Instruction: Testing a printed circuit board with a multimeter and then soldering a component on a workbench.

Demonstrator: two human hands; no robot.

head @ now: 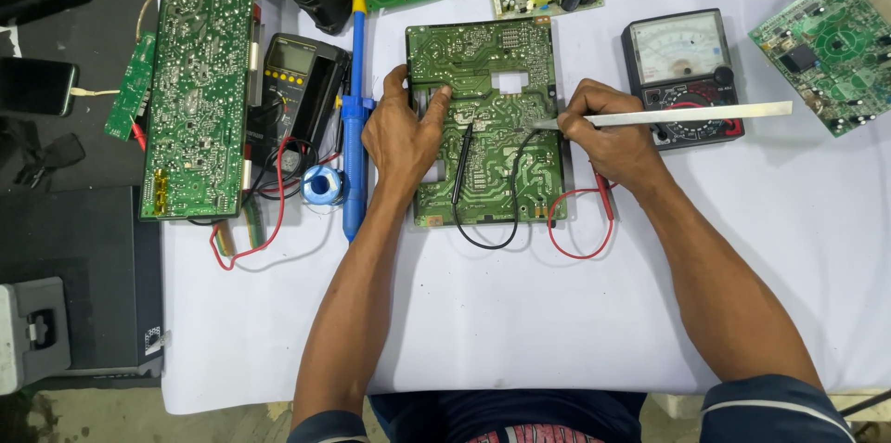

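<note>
— Head view: where are your hands sitting right now?

— Your left hand [404,132] is pressing on the left edge of the green circuit board [484,123], fingers curled over its rim. That board is lying flat on the white desk [520,322], between the blue soldering tool [354,114] and the analog meter [684,77].

— And the other one?

— Your right hand [608,137] is pinching long metal tweezers [664,115], fingers closed around them, tip touching the board. Black probe [461,165] is resting on it.
</note>
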